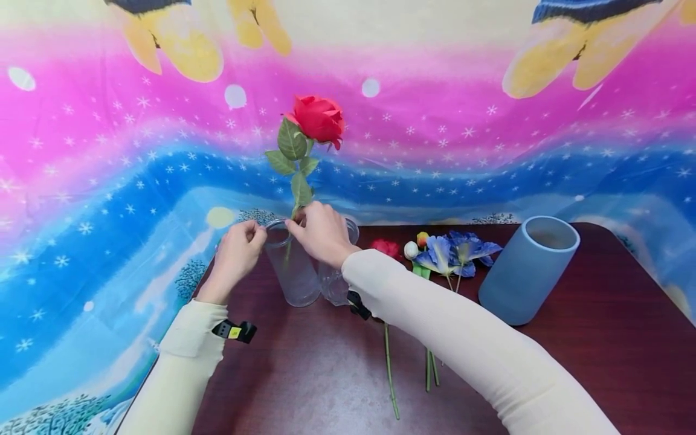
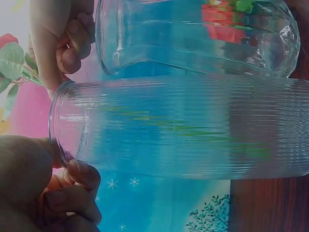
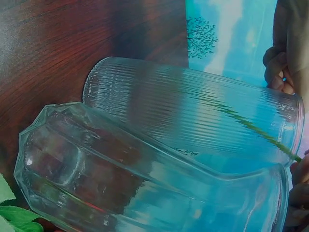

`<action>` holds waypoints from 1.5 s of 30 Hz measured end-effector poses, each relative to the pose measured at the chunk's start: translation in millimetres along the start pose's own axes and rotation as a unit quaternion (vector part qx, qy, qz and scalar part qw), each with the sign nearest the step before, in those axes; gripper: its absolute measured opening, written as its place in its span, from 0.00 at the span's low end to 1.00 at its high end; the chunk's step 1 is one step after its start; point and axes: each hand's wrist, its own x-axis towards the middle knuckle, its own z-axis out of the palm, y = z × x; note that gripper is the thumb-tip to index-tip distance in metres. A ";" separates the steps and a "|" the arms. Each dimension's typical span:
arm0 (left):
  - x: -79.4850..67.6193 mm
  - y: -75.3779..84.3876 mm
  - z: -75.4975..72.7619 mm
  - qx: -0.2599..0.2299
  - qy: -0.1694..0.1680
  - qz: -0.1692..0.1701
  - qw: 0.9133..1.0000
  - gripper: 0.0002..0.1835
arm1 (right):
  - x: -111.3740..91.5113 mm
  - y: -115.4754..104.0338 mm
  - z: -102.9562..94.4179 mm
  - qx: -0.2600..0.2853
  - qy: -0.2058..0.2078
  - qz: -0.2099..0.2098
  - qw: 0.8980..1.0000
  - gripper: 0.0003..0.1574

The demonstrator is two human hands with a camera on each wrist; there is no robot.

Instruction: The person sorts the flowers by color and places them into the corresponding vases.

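A red rose (image 1: 318, 118) with green leaves stands above a clear ribbed glass vase (image 1: 299, 281). My right hand (image 1: 323, 232) pinches its stem right at the vase's mouth. Below those fingers, the green stem (image 3: 251, 126) slants down inside the ribbed glass in the right wrist view. My left hand (image 1: 236, 257) grips the vase's rim from the left, its thumb and curled fingers (image 2: 77, 191) on the glass edge. A second clear vase with faceted sides (image 3: 96, 159) stands close against the ribbed one, partly hidden behind my right hand in the head view.
Right of the glass vases lie a red flower (image 1: 386, 246), a white bud (image 1: 411, 250), an orange-yellow bud (image 1: 422, 239) and blue flowers (image 1: 462, 251), their stems toward me. A blue-grey vase (image 1: 522, 278) stands farther right. A patterned cloth (image 1: 413, 145) hangs behind the table (image 1: 304, 374).
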 end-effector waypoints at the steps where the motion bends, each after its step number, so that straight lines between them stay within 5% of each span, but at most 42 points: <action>1: 0.0 0.1 0.2 0.000 -0.001 -0.002 1.000 0.17 | -0.2 0.3 -0.1 0.000 0.001 0.005 1.000 0.19; 30: -1.0 1.9 -0.7 -0.002 -0.001 -0.012 1.000 0.16 | -11.4 4.5 -8.6 0.011 -0.013 0.034 0.999 0.15; 45: 2.3 -6.9 0.0 -0.089 -0.040 0.001 0.995 0.18 | -34.3 17.1 -31.4 0.042 0.007 0.018 0.999 0.14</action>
